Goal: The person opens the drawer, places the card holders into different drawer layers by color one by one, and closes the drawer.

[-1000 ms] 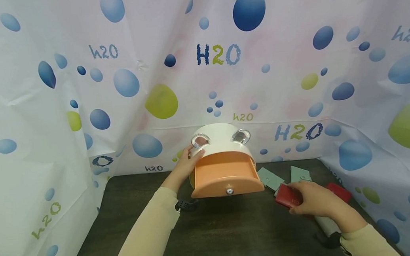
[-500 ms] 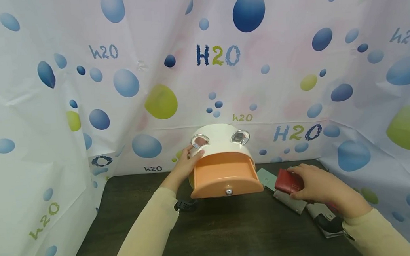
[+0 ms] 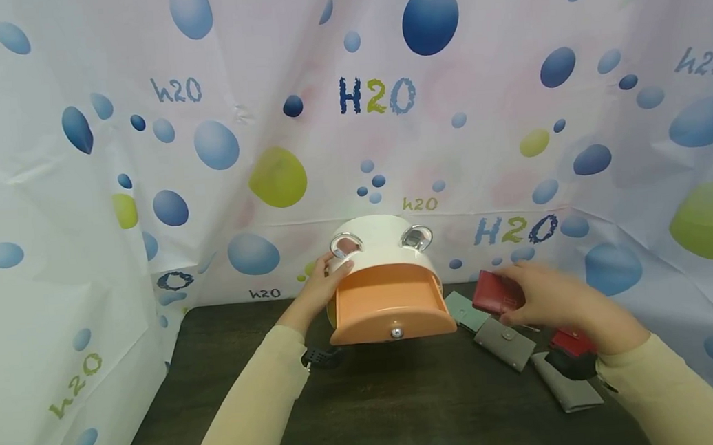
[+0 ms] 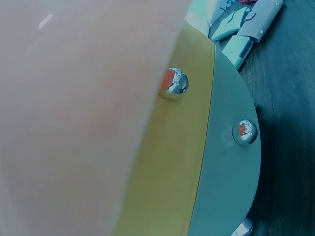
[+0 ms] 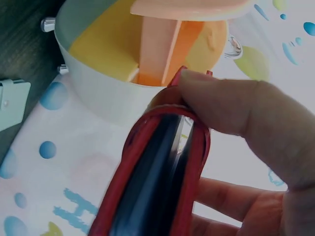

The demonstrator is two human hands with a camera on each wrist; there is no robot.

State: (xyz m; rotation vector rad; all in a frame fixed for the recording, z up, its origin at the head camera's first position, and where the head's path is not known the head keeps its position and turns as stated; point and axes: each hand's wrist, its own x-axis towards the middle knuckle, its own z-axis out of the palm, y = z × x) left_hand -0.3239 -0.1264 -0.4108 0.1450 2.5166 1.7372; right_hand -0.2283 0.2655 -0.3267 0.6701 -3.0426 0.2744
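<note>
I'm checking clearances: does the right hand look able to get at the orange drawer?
Probably yes: the orange drawer stands open, and nothing visible blocks the right hand, which holds a red wallet.

Behind the far edge of the dark counter [image 3: 381, 400] hangs a white sheet [image 3: 351, 140], printed with blue and yellow-green drops [image 3: 430, 19] and with the letters H2O [image 3: 350, 97] in several sizes. It continues also along the left and the right edge. Soft wrinkles [image 3: 36, 172] are in it, and one level crease [image 3: 294, 224] runs above the far edge. The counter top shows faint grain, perhaps of wood. The light is soft, without hard shadows on the sheet.
</note>
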